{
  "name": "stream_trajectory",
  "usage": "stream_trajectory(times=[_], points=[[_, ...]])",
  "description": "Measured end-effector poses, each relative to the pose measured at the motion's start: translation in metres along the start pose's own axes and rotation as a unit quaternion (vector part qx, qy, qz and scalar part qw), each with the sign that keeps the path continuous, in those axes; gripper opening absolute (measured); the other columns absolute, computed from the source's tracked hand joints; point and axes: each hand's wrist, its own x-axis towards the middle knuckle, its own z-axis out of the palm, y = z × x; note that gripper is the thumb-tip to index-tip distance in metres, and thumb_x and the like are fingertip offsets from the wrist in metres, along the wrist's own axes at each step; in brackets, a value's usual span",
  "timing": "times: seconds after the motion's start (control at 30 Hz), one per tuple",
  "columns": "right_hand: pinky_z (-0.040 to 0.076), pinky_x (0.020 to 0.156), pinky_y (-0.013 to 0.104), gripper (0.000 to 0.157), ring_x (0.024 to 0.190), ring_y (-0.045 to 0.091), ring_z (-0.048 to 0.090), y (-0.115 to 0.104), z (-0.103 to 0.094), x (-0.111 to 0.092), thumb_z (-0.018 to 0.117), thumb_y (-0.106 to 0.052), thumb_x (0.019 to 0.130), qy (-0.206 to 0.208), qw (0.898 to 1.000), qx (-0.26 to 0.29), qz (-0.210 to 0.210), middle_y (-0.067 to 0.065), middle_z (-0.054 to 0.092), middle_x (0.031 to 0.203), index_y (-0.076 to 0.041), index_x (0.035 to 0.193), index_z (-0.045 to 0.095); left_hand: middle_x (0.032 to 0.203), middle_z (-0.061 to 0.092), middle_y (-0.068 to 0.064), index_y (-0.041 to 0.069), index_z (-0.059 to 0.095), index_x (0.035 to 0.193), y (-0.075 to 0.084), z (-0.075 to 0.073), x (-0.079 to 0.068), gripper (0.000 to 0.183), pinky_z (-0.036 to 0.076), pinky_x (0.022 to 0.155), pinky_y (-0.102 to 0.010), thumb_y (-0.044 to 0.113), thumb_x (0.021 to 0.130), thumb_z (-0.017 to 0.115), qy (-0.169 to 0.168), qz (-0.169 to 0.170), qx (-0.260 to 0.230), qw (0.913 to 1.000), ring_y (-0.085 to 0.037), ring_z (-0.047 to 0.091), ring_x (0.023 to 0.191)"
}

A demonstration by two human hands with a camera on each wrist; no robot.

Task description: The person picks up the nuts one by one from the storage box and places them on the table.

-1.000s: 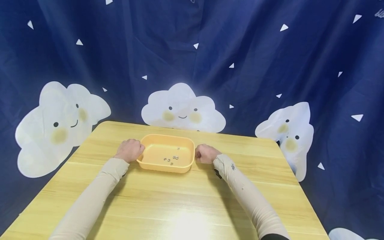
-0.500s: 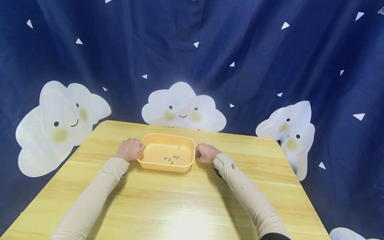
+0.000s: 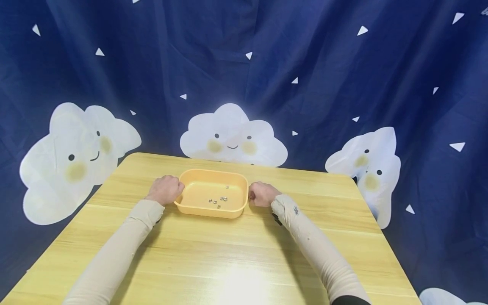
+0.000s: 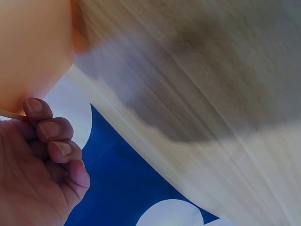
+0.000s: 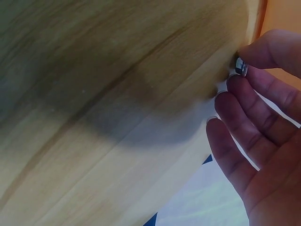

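Observation:
A yellow-orange plastic basin (image 3: 198,190) stands on the wooden table, with several small shiny silver pieces (image 3: 223,198) scattered on its floor. My left hand (image 3: 165,189) holds the basin's left rim; in the left wrist view its fingers (image 4: 57,129) curl up at the orange wall. Close beside the right wall is my right hand (image 3: 263,194). In the right wrist view its thumb and index finger pinch a small silver metal piece (image 5: 241,67), while the other fingers are loosely bent. The exact kind of these pieces is too small to tell.
The light wooden table (image 3: 213,254) reaches toward the viewer, with a bright glare at its front. Behind its far edge hangs a dark blue curtain (image 3: 213,55) with white clouds and triangles.
Both hands, the basin and the silver pieces hold their places. Only the head view has shifted very slightly.

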Motion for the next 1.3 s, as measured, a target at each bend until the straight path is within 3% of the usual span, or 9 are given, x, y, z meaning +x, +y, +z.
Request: stream_trajectory(times=[0.33,0.67,0.8,0.9,1.0,1.23,1.3], points=[[0.056,0.072,0.033,0.007,0.077,0.013,0.064,0.0,0.0,-0.001,0.072,-0.009,0.082,0.001,1.0,-0.001,-0.003,-0.002,0.071,0.082,-0.015,0.082,0.072,0.065,0.055,-0.008,0.016,0.041,0.057,0.001,-0.001,0.0,0.038,0.052,0.064,-0.05,0.021,0.095,0.04,0.002,0.0,-0.001,1.0,-0.025,0.054,0.063],[0.06,0.086,0.037,0.009,0.09,0.02,0.073,0.005,-0.005,-0.006,0.075,-0.007,0.085,-0.001,0.999,0.047,-0.018,0.003,0.078,0.093,-0.01,0.092,0.079,0.063,0.053,-0.007,0.016,0.04,0.056,0.001,-0.001,-0.001,0.04,0.051,0.06,-0.049,0.019,0.096,0.042,0.008,0.006,-0.003,0.9999,-0.024,0.053,0.061],[0.06,0.087,0.037,0.017,0.095,0.021,0.074,0.012,-0.007,-0.01,0.074,-0.005,0.083,0.001,0.999,0.046,-0.01,0.005,0.079,0.099,-0.01,0.099,0.08,0.064,0.053,-0.007,0.016,0.04,0.056,0.004,-0.004,-0.002,0.041,0.051,0.061,-0.049,0.018,0.096,0.042,0.006,0.005,-0.002,1.0,-0.024,0.054,0.062],[0.059,0.08,0.033,0.023,0.088,0.017,0.07,0.016,-0.012,-0.011,0.07,0.0,0.08,0.004,0.999,0.033,0.003,0.001,0.076,0.093,-0.011,0.097,0.079,0.064,0.054,-0.007,0.016,0.041,0.056,0.004,-0.006,-0.002,0.04,0.051,0.062,-0.048,0.018,0.096,0.042,0.005,0.004,-0.001,1.0,-0.024,0.054,0.062],[0.052,0.07,0.032,0.019,0.078,0.016,0.061,0.019,-0.02,-0.012,0.064,0.005,0.077,0.002,0.999,0.027,0.017,0.002,0.069,0.083,-0.007,0.088,0.074,0.064,0.053,-0.007,0.017,0.041,0.056,0.003,-0.005,-0.002,0.041,0.051,0.062,-0.048,0.019,0.096,0.042,0.003,0.002,-0.002,1.0,-0.024,0.053,0.062],[0.059,0.087,0.041,0.021,0.097,0.023,0.072,0.019,-0.042,-0.016,0.067,0.0,0.083,0.029,0.999,0.016,0.025,0.009,0.077,0.102,-0.004,0.102,0.075,0.061,0.048,-0.005,0.017,0.038,0.055,0.001,-0.005,-0.001,0.041,0.048,0.06,-0.044,0.02,0.096,0.039,-0.01,0.0,0.001,0.9999,-0.023,0.05,0.061],[0.056,0.077,0.036,0.009,0.086,0.02,0.068,0.018,-0.048,-0.015,0.065,0.001,0.084,0.039,0.999,0.015,0.013,0.007,0.073,0.09,-0.003,0.09,0.071,0.061,0.046,-0.005,0.017,0.038,0.055,0.002,-0.006,-0.001,0.041,0.047,0.06,-0.043,0.019,0.096,0.039,-0.011,0.0,0.0,0.9999,-0.023,0.05,0.061]])
